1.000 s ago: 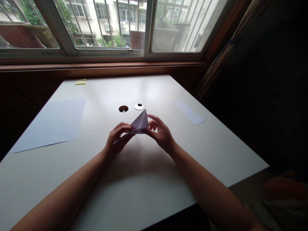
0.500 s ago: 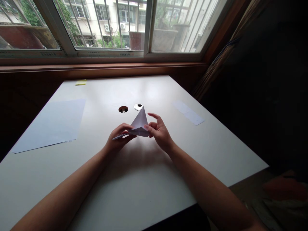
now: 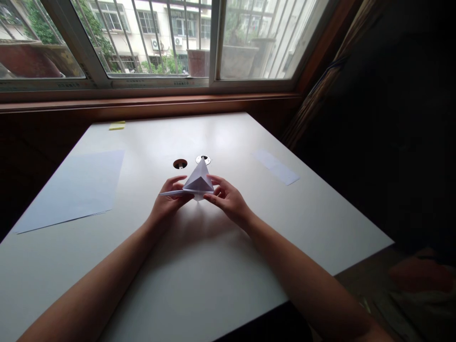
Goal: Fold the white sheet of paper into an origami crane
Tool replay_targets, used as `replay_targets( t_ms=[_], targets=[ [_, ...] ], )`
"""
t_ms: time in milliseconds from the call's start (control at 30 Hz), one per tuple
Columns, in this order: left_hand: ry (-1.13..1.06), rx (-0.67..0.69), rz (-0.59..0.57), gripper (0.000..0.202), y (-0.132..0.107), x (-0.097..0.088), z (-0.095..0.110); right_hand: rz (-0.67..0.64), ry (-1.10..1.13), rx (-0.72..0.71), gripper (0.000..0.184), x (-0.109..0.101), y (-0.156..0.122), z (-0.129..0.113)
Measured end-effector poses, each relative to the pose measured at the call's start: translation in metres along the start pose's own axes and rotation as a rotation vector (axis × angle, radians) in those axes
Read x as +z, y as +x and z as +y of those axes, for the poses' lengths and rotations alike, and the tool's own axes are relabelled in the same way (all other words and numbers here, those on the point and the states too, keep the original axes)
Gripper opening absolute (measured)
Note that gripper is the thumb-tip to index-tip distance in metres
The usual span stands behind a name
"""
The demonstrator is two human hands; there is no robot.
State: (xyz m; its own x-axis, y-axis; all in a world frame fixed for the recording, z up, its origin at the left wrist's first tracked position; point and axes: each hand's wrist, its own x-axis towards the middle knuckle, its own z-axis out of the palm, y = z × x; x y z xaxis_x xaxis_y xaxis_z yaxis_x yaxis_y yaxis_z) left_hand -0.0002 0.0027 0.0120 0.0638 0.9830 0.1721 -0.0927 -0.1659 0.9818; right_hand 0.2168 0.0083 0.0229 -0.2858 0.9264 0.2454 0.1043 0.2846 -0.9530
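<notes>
Between my two hands, above the middle of the white table point(image 3: 213, 266), is a folded piece of white paper point(image 3: 197, 179). It has a pointed peak at the top and a narrow flap sticking out to the left. My left hand point(image 3: 170, 197) pinches its left side, fingers behind and thumb in front along the lower edge. On the other side my right hand point(image 3: 228, 195) grips the right corner between thumb and fingers. The undersides of the folds are partly hidden by my fingers.
Flat white sheets point(image 3: 74, 187) lie at the left, and a small creased paper strip point(image 3: 278, 167) at the right. A yellow sticky pad point(image 3: 117, 125) is near the far edge. Behind the paper are a round table hole point(image 3: 180, 164) and a round cover point(image 3: 204, 159). A window stands beyond.
The folded paper has turned and tilted, its front folds now facing me more squarely. My right index finger, raised before, has come down onto the paper. The view has shifted slightly.
</notes>
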Motion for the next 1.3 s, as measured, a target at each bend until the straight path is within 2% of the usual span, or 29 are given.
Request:
replay_targets(
  t_ms=[67,167,233,300,367,400,467,567,667,733,967,1100,1300],
  targets=[
    [-0.046,-0.006,0.034,0.054,0.003,-0.001,-0.002,0.037,0.055,-0.001,0.065,-0.001,0.0,0.002],
    [-0.162,-0.007,0.083,0.052,0.006,-0.005,-0.004,0.201,0.107,0.012,0.05,-0.006,0.002,0.005],
    [-0.243,-0.01,0.1,0.051,0.008,-0.008,-0.005,0.284,0.122,0.08,0.042,-0.009,0.004,0.008],
    [-0.297,-0.001,0.109,0.052,0.009,-0.011,-0.005,0.221,0.174,0.218,0.049,-0.01,0.005,0.01],
    [-0.312,0.016,0.113,0.057,0.009,-0.013,-0.005,0.029,0.271,0.396,0.062,-0.007,0.005,0.009],
    [-0.309,0.021,0.113,0.058,0.009,-0.014,-0.005,-0.039,0.317,0.429,0.063,-0.005,0.004,0.007],
    [-0.296,0.012,0.106,0.06,0.009,-0.013,-0.005,-0.122,0.414,0.384,0.054,0.001,0.003,0.004],
    [-0.271,-0.018,0.075,0.051,0.006,-0.009,-0.006,-0.154,0.476,0.304,0.046,0.007,0.003,0.001],
    [-0.226,-0.035,0.025,0.031,0.002,-0.006,-0.007,-0.071,0.473,0.246,0.042,0.006,0.005,0.003],
    [-0.193,-0.052,-0.009,0.026,0.0,-0.005,-0.007,-0.003,0.426,0.211,0.039,0.004,0.006,0.006],
    [-0.173,-0.088,-0.044,0.021,0.0,-0.005,-0.003,0.019,0.356,0.134,0.039,0.004,0.003,0.003],
    [-0.166,-0.106,-0.079,0.02,0.0,-0.006,-0.003,0.09,0.372,0.079,0.028,0.008,0.003,0.004],
    [-0.219,-0.128,-0.068,0.022,0.001,-0.005,-0.005,0.164,0.339,0.081,0.031,0.007,0.005,0.006]
  ],
)
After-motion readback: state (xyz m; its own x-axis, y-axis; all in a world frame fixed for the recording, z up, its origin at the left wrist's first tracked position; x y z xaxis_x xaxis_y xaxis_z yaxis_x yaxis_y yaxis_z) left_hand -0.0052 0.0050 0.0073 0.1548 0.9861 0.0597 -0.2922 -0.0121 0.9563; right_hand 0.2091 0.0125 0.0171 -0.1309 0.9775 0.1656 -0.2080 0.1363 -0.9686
